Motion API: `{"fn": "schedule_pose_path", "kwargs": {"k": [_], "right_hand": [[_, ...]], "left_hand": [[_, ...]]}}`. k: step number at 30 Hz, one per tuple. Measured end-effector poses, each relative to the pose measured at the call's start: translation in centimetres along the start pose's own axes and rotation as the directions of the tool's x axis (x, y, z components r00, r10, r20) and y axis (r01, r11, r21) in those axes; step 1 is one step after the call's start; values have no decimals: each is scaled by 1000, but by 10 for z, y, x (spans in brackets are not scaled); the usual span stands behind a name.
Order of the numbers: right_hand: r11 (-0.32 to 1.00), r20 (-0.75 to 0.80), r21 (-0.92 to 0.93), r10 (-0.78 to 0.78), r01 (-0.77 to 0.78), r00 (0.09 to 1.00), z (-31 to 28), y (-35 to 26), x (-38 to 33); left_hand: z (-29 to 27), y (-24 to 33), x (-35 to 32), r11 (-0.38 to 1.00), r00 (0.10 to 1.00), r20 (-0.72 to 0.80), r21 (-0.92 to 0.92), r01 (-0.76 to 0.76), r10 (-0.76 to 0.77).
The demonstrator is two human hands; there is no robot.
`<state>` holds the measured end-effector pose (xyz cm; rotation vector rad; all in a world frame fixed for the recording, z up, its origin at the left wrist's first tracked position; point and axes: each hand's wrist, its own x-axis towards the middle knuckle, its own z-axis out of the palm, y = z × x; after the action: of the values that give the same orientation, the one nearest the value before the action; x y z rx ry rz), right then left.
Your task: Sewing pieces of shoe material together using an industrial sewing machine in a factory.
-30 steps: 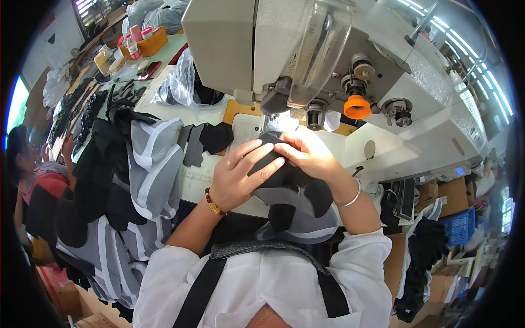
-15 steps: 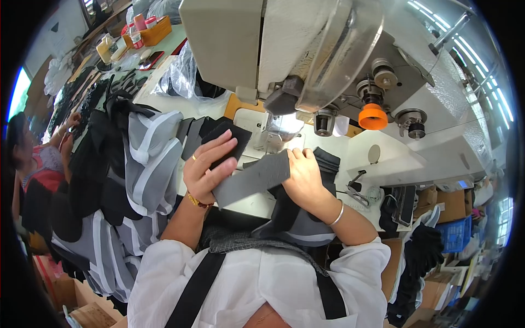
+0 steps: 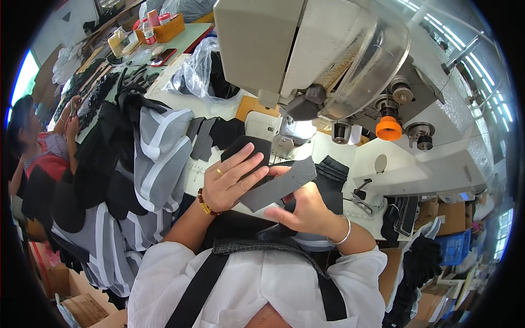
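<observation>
The two hands work close together in front of the body, with a narrow gap between them bridged by a gray strip (image 3: 281,186). The left hand (image 3: 229,186) lies fingers outstretched across a black piece (image 3: 246,149), whose rounded far edge sticks out past the fingertips; its thumb is hidden, so I cannot tell whether it grips. The right hand (image 3: 310,206) has its fingers behind the strip and its thumb spread below the strip's near edge; how firmly it pinches is unclear. The strip slants up toward the right, its far end free beyond the right fingers. Just past the right hand, a black garment (image 3: 331,175) lies on the white table (image 3: 324,147), its ribbed edge turned away. Right of that hand a small metal tool (image 3: 361,203) rests, leaving some tabletop showing between tool and garment. Beyond the left fingertips lie small dark cut pieces (image 3: 227,133); left of the left wrist, a bulky gray-and-black pile (image 3: 161,145) crowds that side. Ahead of both hands, a short gap away, stands the sewing machine (image 3: 257,46), its head overhanging. Farther off, a clear plastic bag (image 3: 197,74) sits ahead and left.
</observation>
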<state>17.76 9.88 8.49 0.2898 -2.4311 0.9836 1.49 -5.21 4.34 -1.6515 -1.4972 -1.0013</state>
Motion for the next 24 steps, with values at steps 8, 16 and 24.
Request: {"fn": "schedule_pose_path", "kwargs": {"k": [8,16,24], "right_hand": [[724,74,-411,-580,554,811,23,-11,-15],[839,149,-322,-413,439,898,24,-13,-19],[764,-68,-588,-374,266,925,28,3,-15]], "left_hand": [[1,7,12,964,970,213,-209,167,-121],[-2,4,8,978,937,327,-122,168,-120],[21,20,-20,910,828,405,29,413,-388]]}}
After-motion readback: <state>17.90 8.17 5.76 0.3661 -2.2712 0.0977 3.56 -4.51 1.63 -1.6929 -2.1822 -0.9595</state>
